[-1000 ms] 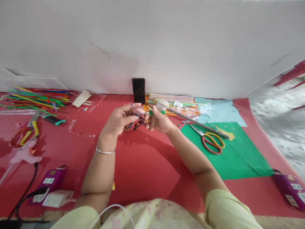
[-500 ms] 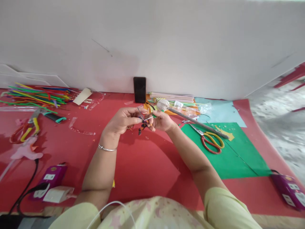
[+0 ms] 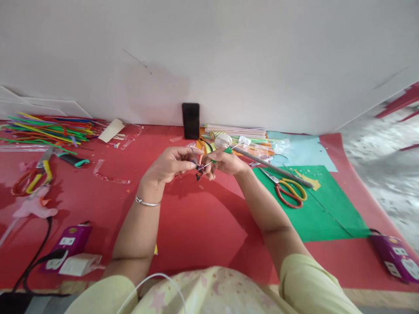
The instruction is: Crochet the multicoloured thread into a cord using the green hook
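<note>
My left hand (image 3: 168, 166) and my right hand (image 3: 224, 163) meet above the red mat (image 3: 196, 218), fingertips almost touching. Between them they pinch a small bundle of thin coloured wires (image 3: 198, 168), dark and orange at its lower end. A green-wrapped stick (image 3: 220, 158) pokes out of my right hand's grip. A silver bangle (image 3: 147, 203) circles my left wrist. What exactly the fingers pinch is too small to make out.
Red-and-yellow scissors (image 3: 290, 192) and a grey rod (image 3: 275, 168) lie on a green sheet (image 3: 327, 213) at right. A black phone (image 3: 190, 121) leans on the wall. Coloured straws (image 3: 49, 131) and other scissors (image 3: 31, 179) lie left. Purple power strips (image 3: 70, 244) (image 3: 394, 257) sit near both front corners.
The wire bundle has been lifted off the mat and the loose coloured loops are gone from under my hands. Both hands have risen slightly and stay together.
</note>
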The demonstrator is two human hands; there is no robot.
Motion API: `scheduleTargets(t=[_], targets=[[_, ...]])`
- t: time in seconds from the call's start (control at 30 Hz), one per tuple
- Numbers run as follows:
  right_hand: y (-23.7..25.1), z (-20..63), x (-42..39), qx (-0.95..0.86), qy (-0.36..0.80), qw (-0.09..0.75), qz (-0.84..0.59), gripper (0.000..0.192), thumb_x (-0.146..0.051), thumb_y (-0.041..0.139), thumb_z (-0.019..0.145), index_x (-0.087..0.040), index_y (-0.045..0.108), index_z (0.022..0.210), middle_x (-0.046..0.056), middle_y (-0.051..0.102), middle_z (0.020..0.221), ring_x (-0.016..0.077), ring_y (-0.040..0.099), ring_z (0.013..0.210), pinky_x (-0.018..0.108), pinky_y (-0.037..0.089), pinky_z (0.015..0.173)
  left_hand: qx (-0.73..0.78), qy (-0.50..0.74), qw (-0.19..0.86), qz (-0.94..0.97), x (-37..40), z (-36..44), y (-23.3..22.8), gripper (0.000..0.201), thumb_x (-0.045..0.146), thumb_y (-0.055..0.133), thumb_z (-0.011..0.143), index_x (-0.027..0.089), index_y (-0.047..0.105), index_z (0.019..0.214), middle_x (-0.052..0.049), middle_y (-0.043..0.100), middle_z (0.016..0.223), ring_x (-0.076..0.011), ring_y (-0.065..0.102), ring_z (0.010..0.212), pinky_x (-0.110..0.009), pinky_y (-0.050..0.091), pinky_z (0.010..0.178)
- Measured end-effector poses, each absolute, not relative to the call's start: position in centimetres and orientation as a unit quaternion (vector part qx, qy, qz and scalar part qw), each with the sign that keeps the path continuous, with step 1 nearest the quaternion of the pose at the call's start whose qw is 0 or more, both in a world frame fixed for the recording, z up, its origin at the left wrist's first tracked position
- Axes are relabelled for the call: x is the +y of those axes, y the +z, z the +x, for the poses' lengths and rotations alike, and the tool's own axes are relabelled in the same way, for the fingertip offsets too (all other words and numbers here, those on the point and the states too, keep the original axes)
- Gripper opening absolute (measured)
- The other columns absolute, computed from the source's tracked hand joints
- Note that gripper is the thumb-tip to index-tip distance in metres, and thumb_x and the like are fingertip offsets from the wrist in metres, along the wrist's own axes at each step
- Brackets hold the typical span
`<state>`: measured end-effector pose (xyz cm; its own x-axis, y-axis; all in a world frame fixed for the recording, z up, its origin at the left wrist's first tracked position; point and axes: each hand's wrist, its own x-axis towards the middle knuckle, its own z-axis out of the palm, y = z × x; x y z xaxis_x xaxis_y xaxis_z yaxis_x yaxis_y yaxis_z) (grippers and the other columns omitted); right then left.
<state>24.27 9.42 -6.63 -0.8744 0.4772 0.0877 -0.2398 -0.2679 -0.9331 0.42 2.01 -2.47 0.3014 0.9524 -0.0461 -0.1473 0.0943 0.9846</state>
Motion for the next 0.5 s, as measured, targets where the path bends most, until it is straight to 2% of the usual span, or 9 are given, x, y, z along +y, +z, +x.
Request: scheduleTargets(t=[0.17,0.33,0.43,0.5], targets=[[-5.8,24.7,8.9,-0.593,0.748,0.261,-0.143,0.051,-0.061,0.086,0.094,-0.011,0.085,0.082,0.012,0.086,0.081,0.0171,0.075,0.052,0.028,0.067,0.054,0.4,0.44,0.632,0.496,2.1,0.2,-2.5,0.049,0.01,0.095,0.066,0.018,0.095,0.114,-0.002,0.076,0.076,-0.0072,0.053,0.047,-0.022,0.034,0.043],[-4.7,25.3,8.1,-0.652,0.669,0.308,-0.182,0.052,-0.062,0.079,0.102,-0.012,0.084,0.09,0.012,0.086,0.088,0.021,0.083,0.064,0.03,0.07,0.061,0.422,0.445,0.623,0.487,1.9,0.2,-2.2,0.05,0.012,0.097,0.065,0.016,0.094,0.116,-0.003,0.077,0.078,-0.0057,0.05,0.045,-0.021,0.031,0.041],[-3.6,25.5,7.2,-0.734,0.562,0.334,-0.186,0.053,-0.058,0.065,0.114,-0.014,0.082,0.092,0.011,0.085,0.088,0.0203,0.083,0.072,0.031,0.07,0.068,0.432,0.464,0.604,0.483,1.8,0.5,-2.0,0.051,0.014,0.099,0.065,0.015,0.093,0.116,-0.003,0.078,0.079,-0.0057,0.049,0.046,-0.022,0.034,0.042],[-3.1,25.3,6.4,-0.808,0.421,0.365,-0.188,0.052,-0.05,0.054,0.12,-0.016,0.08,0.092,0.011,0.083,0.089,0.0205,0.081,0.081,0.034,0.069,0.078,0.439,0.499,0.577,0.474,1.8,0.9,-2.0,0.051,0.015,0.1,0.064,0.015,0.093,0.114,-0.003,0.078,0.078,-0.0064,0.051,0.049,-0.022,0.035,0.043]])
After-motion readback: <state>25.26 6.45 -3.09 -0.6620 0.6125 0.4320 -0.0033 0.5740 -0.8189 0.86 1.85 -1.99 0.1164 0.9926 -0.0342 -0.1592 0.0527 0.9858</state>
